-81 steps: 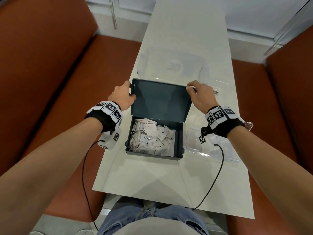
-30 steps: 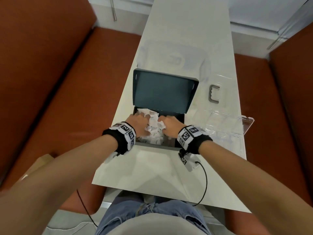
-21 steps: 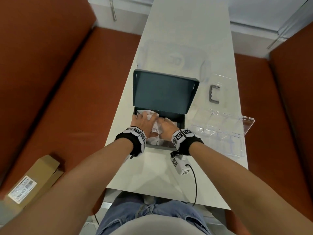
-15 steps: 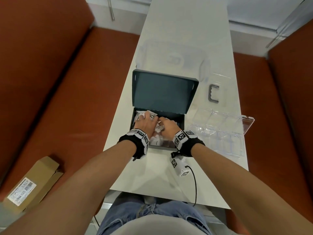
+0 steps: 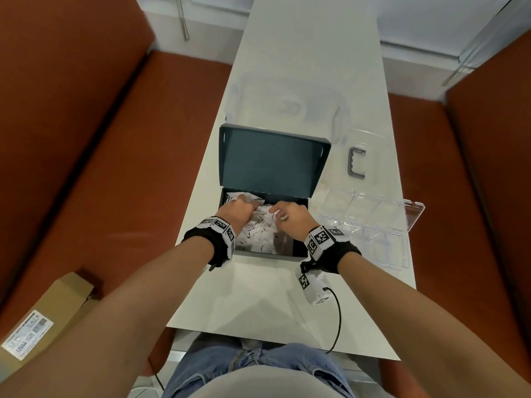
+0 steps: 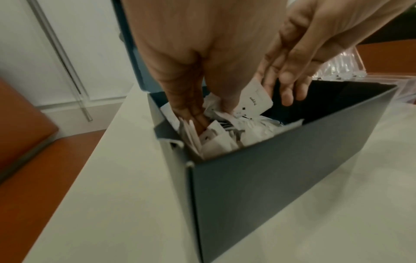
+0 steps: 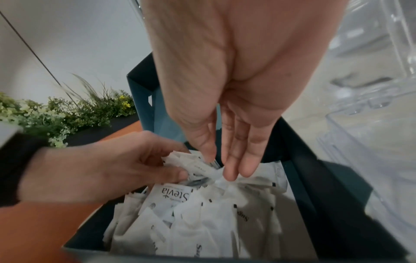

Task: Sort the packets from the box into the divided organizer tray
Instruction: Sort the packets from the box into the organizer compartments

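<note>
- One dark box on a white table, hinged lid standing open at the far side.
- Many white packets heaped loose inside the box, too jumbled to count; one printed "Stevia".
- Two hands in the box, side by side over the far end of the heap.
- Left hand: fingers curled around a crumpled cluster of packets, thumb pressed on top.
- Right hand: fingers pointed down, fairly straight, tips touching the packets; pinching one or not, cannot tell.
- One clear divided organizer tray just right of the box; compartments hard to count through the clear plastic, none showing a packet.
- One clear lidded container beyond the box lid.
- One grey handle-shaped clip near the lid's right edge.
- Two marker-patterned wristbands, one per wrist; one small camera unit with a black cable under the right wrist.
- One brown cardboard carton on the orange bench at left.
- Green plants behind the box in the right wrist view.
- Hands and forearms covering much of the heap.
</note>
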